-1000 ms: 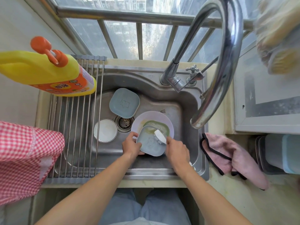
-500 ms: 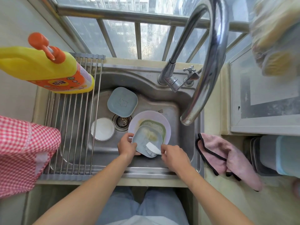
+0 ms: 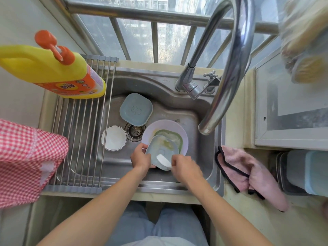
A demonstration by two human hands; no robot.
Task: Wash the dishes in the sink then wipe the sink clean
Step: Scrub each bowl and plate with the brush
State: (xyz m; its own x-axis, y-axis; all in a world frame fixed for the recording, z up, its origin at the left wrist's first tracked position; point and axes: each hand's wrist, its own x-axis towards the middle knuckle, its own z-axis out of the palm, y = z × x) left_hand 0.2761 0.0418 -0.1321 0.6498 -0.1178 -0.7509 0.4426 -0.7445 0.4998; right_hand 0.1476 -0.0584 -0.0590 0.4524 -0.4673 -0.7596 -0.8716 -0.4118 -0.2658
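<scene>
Dish in hand: you hold a small blue-grey square dish (image 3: 160, 153) low in the centre of the frame, tilted over the sink (image 3: 200, 157).
Left hand: your left hand (image 3: 141, 159) grips the dish's left rim, fingers curled over the edge.
Right hand: your right hand (image 3: 184, 166) pinches a white scrubber (image 3: 164, 159) against the dish's face.
Handling: it looks light and stiff, likely plastic or melamine; wet and soapy, so expect it to slip. Keep your hold on the rim, thumb on one face and fingers on the other.
Look: rounded corners, shallow, with yellowish smears near its upper edge.
Beneath it: a lilac plate (image 3: 150, 132) with a green dish (image 3: 174, 137) on it, both streaked yellow.
Other dishes: a second blue dish (image 3: 135, 109) leans at the back of the sink; a white bowl (image 3: 113, 138) sits left of the drain (image 3: 134, 129).
Cloth: a pink cloth (image 3: 248, 173) lies at the right edge, probably for the wiping.
Progress: early, judging by the soiled dishes.
</scene>
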